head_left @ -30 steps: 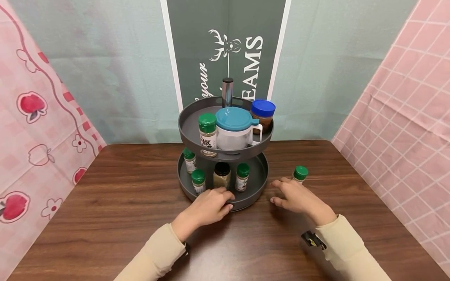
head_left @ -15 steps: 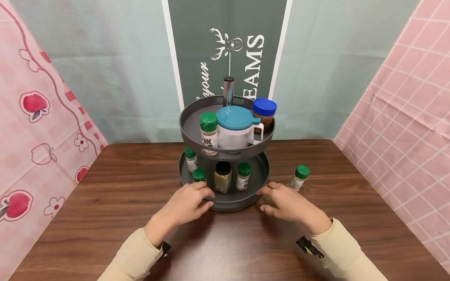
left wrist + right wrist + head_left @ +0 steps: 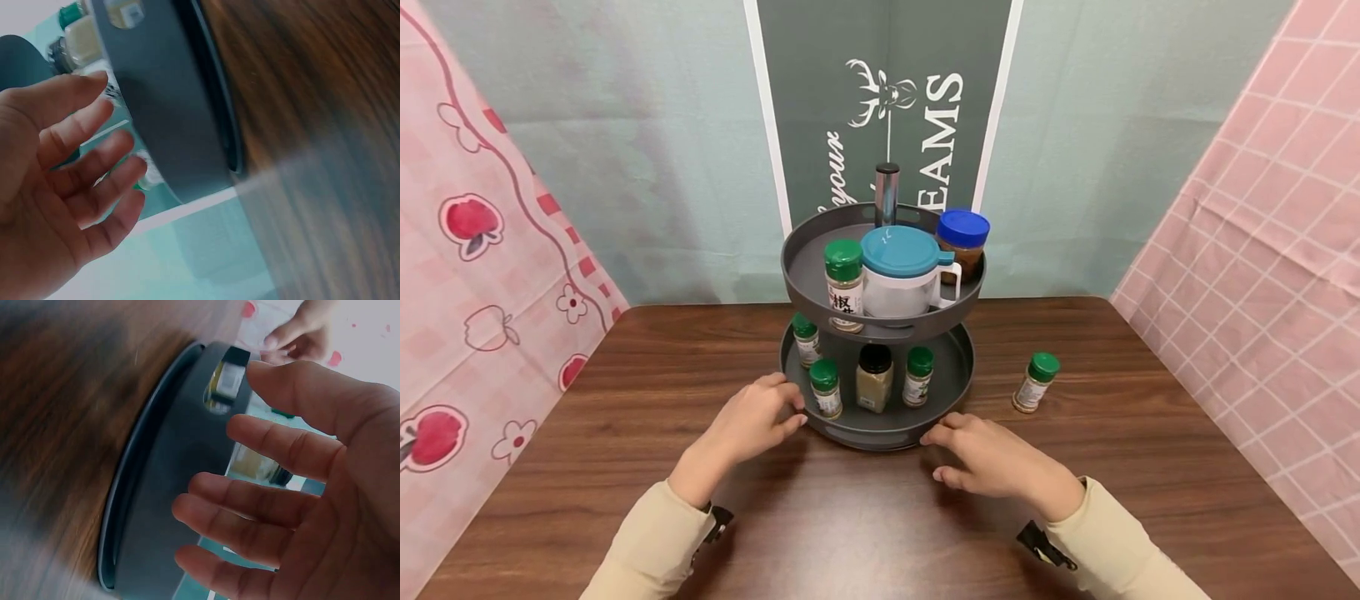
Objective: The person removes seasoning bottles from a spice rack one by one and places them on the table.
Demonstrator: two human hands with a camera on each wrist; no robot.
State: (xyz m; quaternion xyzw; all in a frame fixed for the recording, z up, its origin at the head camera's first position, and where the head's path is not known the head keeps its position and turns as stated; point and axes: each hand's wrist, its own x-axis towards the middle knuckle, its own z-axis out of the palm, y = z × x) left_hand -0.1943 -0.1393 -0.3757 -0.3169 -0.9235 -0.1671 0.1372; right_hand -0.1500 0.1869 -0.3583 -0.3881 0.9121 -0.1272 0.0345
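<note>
A dark grey two-tier rotating spice rack (image 3: 880, 439) stands on the table. My left hand (image 3: 747, 421) is at the left front rim of its lower tray, fingers loosely bent, holding nothing. At the right front of that rim, my right hand (image 3: 992, 457) has its fingers spread and grips nothing; in the right wrist view the fingertips overlap the tray wall (image 3: 169, 444). Inside the lower tray are a green-capped spice jar (image 3: 826, 390) beside my left fingers, another green-capped jar (image 3: 917, 379) on the right, a third at the back left, and a black-capped jar (image 3: 874, 382) between.
The upper tray (image 3: 808, 267) holds a tall green-capped shaker (image 3: 845, 287), a white pot with a teal lid (image 3: 901, 275) and a blue-lidded jar (image 3: 962, 242). One green-capped jar (image 3: 1033, 383) stands on the wooden table (image 3: 880, 533), right of the rack. Cloth hangs behind and at both sides.
My left hand has moved left from the tray's front to its left edge, uncovering the jars. My right hand has moved left from beside the jar on the table to the tray's rim.
</note>
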